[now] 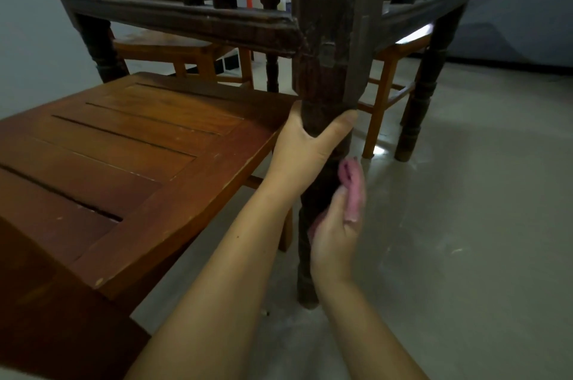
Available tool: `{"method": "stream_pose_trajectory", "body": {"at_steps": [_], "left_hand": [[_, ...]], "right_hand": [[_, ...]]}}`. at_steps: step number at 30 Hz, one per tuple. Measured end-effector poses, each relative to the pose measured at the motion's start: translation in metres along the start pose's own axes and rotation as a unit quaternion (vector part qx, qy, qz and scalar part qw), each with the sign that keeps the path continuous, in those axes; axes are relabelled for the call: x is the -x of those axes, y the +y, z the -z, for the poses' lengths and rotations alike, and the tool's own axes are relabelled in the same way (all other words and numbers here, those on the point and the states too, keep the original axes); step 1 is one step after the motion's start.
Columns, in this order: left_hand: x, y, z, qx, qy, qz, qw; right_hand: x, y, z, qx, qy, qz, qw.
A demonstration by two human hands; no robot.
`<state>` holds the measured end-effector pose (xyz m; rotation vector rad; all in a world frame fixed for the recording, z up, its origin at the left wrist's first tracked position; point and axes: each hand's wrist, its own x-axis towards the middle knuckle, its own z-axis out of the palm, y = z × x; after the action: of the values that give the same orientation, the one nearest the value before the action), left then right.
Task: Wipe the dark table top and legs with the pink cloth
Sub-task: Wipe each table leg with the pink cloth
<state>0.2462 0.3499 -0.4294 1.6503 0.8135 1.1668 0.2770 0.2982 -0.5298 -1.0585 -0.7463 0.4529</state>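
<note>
Left grip [305,144]: wrapped around dark turned wooden table leg [322,82], bracing it.
Right grip [336,231]: holds crumpled pink cloth [353,190], pressed against the leg just below.
Leg axis: upright.

My left hand [305,147] grips the near table leg [322,94] just under the rail [186,23]. Below it, my right hand [333,234] presses the cloth [353,190] to the leg's right side. A chair [117,156] stands left of the leg, a second chair [387,91] behind it, a sofa [511,23] far right.
</note>
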Motion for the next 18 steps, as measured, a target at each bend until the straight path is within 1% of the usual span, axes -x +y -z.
{"method": "stream_pose_trajectory", "body": {"at_steps": [1, 2, 4, 6, 8, 10, 12, 13, 14, 15, 18], "left_hand": [[0.0, -0.001, 0.0, -0.002, 0.002, -0.002, 1.0], [0.0, 0.0, 0.0, -0.003, 0.003, 0.0, 1.0], [0.0, 0.0, 0.0, -0.006, 0.002, 0.011, 1.0], [0.0, -0.001, 0.0, -0.006, 0.0, 0.016, 1.0], [-0.001, -0.002, 0.001, -0.007, 0.001, 0.012, 1.0], [-0.002, -0.004, 0.0, -0.015, 0.002, 0.005, 1.0], [-0.002, -0.007, 0.0, -0.02, 0.003, -0.002, 1.0], [-0.002, -0.008, 0.0, -0.022, 0.003, -0.004, 1.0], [-0.003, -0.009, 0.0, -0.022, 0.003, -0.004, 1.0], [-0.004, -0.011, 0.0, -0.021, 0.004, -0.004, 1.0], [-0.003, -0.014, -0.002, -0.008, 0.019, -0.008, 1.0]], "right_hand": [[-0.004, 0.001, -0.002, -0.006, 0.007, 0.013, 1.0], [-0.007, 0.007, -0.001, -0.021, 0.014, -0.001, 1.0], [-0.003, 0.036, 0.011, -0.027, 0.037, -0.071, 0.996], [0.008, 0.071, 0.028, -0.005, 0.059, -0.154, 0.986], [0.022, 0.096, 0.045, 0.017, 0.045, -0.256, 0.965], [0.032, 0.108, 0.06, 0.045, 0.022, -0.34, 0.939], [0.034, 0.107, 0.062, 0.041, 0.027, -0.382, 0.923], [0.032, 0.1, 0.057, 0.013, 0.033, -0.381, 0.924], [0.027, 0.09, 0.049, 0.01, 0.042, -0.362, 0.931], [0.023, 0.082, 0.041, 0.019, 0.052, -0.329, 0.943], [0.013, 0.043, 0.017, -0.017, 0.058, -0.236, 0.97]]}}
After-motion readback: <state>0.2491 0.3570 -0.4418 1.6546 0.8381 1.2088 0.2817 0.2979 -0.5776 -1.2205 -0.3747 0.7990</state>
